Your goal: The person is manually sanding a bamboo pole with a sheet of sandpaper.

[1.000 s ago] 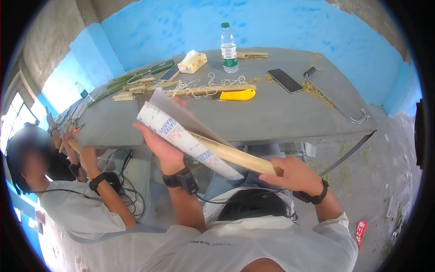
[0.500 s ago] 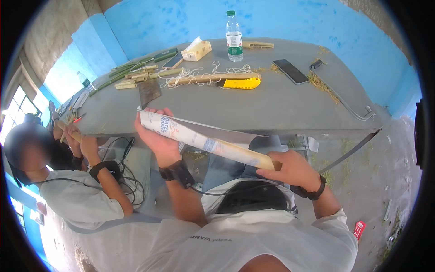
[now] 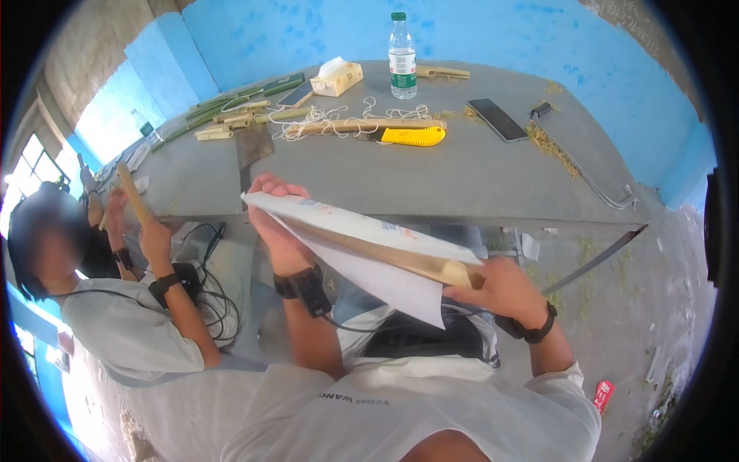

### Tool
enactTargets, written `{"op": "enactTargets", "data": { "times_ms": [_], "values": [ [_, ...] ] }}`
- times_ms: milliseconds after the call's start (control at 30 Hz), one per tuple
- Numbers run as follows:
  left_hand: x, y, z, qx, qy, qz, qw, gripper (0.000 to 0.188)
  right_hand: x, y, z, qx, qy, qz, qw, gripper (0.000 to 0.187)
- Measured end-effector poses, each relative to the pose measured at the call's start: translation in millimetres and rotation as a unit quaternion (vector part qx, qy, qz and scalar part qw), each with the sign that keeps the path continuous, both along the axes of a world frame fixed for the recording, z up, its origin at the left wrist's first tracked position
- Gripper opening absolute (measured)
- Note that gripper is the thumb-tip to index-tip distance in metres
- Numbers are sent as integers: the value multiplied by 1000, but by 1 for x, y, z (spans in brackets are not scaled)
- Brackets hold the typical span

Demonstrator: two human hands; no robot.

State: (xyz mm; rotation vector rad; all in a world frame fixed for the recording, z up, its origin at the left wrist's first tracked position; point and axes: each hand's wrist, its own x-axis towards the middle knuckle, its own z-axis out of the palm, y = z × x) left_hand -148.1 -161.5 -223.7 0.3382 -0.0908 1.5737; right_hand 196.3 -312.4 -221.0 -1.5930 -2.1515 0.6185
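A sheet of sandpaper (image 3: 358, 221), with a printed white backing, is folded lengthwise with its flaps apart. Between the flaps lies a pale bamboo piece (image 3: 392, 254), slanting down to the right over my lap. My left hand (image 3: 279, 231) supports the sheet's upper left end from beneath, fingers curled up behind it. The bamboo's left end is hidden by the paper. My right hand (image 3: 504, 286) grips the bamboo's right end, thumb below and fingers mostly behind it.
On the grey table (image 3: 346, 173) are a yellow utility knife (image 3: 413, 136), white string (image 3: 308, 127), a cleaver-like blade (image 3: 254, 146), bamboo pieces (image 3: 215, 132), a phone (image 3: 496, 119), a water bottle (image 3: 401, 58) and a tissue box (image 3: 336, 78). A co-worker (image 3: 138, 308) at left holds a bamboo stick (image 3: 134, 192).
The sandpaper has turned about the bamboo; a flap now hangs open toward me, exposing the bamboo. My left hand has shifted slightly right. The co-worker's stick is now raised more upright.
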Motion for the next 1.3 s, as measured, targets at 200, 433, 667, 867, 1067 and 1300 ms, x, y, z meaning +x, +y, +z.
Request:
{"op": "enactTargets", "data": {
  "times_ms": [200,433,667,867,1067,1300],
  "values": [
    [23,-18,-1,-17,-15,29,999,46,-12,5,4,-31,-23,5,999,68],
    [38,-53,32,48,-12,55,997,66,-30,3,6,0,101,49,994,61],
    [77,-57,33,-28,121,77,989,65,-63,17,7,13,123,18,992,55],
    [63,-28,30,-110,161,178,965,62,-79,14,15,96,89,12,991,54],
    [31,-9,37,-104,124,197,967,56,-57,10,20,61,37,17,997,56],
    [46,-24,38,-63,125,136,981,52,-60,7,16,63,36,10,997,54]
  ]
}}
